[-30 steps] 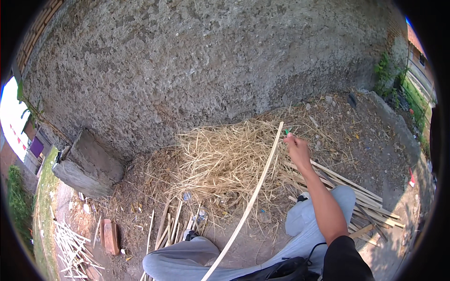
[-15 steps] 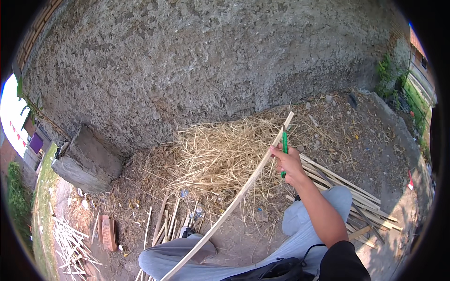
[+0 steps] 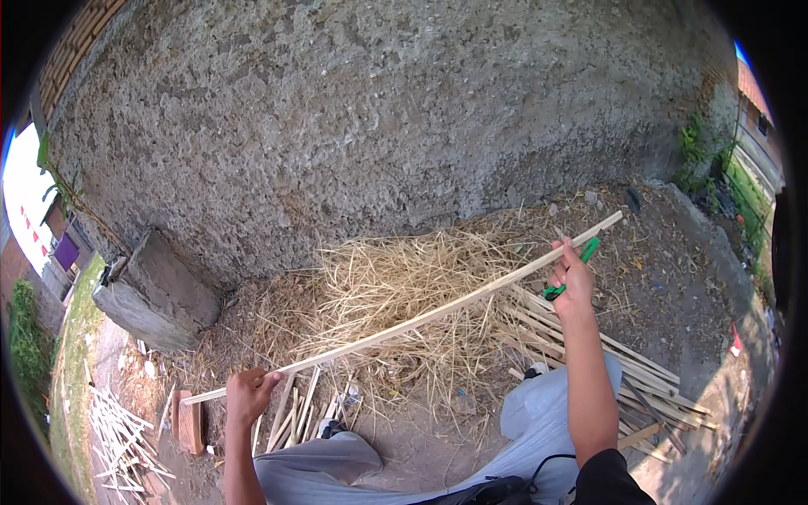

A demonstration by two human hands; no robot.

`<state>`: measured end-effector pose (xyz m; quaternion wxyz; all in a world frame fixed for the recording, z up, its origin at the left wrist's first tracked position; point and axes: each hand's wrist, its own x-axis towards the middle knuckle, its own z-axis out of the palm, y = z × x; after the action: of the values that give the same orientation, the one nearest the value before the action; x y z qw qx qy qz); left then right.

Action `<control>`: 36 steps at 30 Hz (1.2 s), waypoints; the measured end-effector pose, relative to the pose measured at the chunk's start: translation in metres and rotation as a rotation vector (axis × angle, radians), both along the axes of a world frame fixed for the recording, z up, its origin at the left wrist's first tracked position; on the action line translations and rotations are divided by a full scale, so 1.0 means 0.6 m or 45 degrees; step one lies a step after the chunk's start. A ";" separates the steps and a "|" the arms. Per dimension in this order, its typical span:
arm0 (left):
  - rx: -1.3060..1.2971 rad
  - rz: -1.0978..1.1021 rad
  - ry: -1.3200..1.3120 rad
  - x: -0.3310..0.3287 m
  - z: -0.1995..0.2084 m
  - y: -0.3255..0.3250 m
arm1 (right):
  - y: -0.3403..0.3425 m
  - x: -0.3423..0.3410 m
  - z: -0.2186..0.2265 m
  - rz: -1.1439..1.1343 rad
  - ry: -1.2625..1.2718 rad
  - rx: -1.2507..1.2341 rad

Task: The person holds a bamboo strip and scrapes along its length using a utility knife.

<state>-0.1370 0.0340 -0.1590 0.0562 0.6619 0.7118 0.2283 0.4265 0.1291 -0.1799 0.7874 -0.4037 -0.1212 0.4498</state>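
Holding the pale strip [image 3: 421,321] steady calls for support near both ends: the left hand's [image 3: 250,394] fingers close around its near left end, the right hand's [image 3: 576,282] around its far right stretch plus a green cutter [image 3: 591,250], best angled off skin. Slim and bowed, it spans above the shavings [image 3: 396,282].

Two bare hands [image 3: 250,394] [image 3: 576,276], one long pale wooden strip [image 3: 438,313], one green cutter [image 3: 592,249], one squarish grey block [image 3: 168,286], one tan fibrous heap [image 3: 396,286] and three pale stick piles [image 3: 119,438] [image 3: 295,418] [image 3: 652,380] are showing.
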 end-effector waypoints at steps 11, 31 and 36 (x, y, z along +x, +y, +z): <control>0.233 0.184 0.191 0.050 -0.095 0.082 | -0.002 -0.023 -0.012 -0.237 -0.098 -0.091; 0.566 0.307 0.471 0.031 -0.119 0.104 | -0.028 -0.087 -0.030 -0.280 -0.160 -0.114; 0.418 0.289 0.386 0.022 -0.119 0.101 | -0.022 -0.073 -0.030 -0.316 -0.124 -0.096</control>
<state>-0.1241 0.0946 -0.2304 -0.1854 0.6045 0.7353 0.2439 0.3830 0.1157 -0.1978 0.8144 -0.4663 -0.0913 0.3331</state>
